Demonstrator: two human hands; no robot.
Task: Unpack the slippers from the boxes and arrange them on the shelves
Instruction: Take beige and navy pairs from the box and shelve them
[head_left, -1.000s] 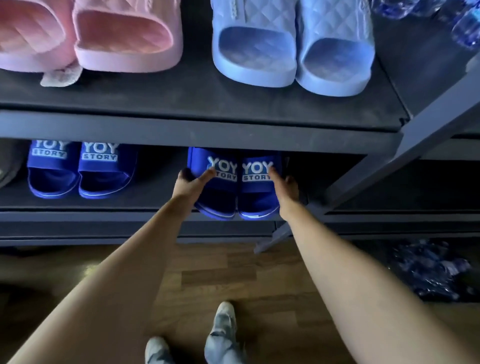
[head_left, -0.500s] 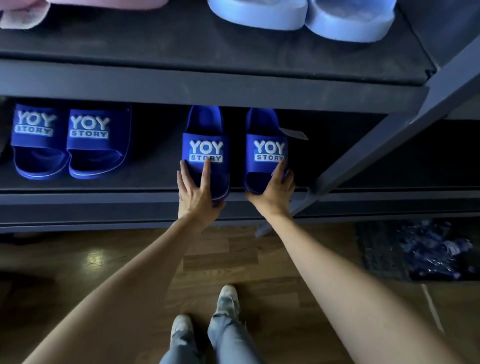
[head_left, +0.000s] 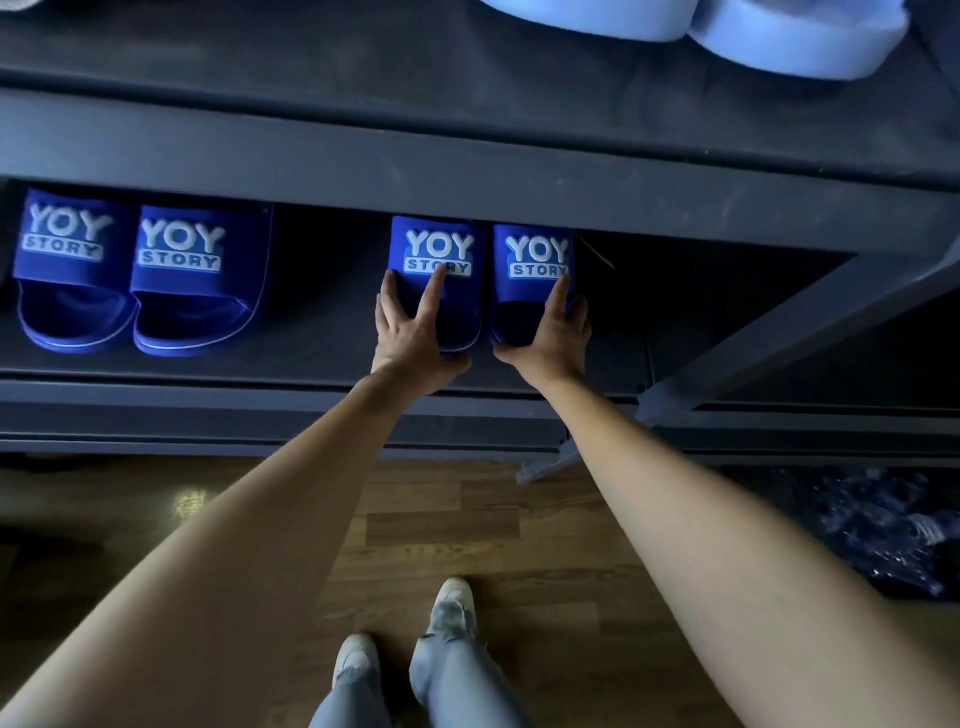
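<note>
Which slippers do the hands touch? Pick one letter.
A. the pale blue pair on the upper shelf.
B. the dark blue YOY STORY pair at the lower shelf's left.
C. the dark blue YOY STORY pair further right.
C: the left hand and the right hand lay straight fingers on the right-hand pair of dark blue rubber YOY STORY slippers; the left-hand dark blue pair and the pale blue foam slippers lie untouched.

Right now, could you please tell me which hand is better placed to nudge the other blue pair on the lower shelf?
Probably left. The left hand rests on the slipper nearer the other blue pair, with bare shelf between; the right hand would have to reach across it.
</note>
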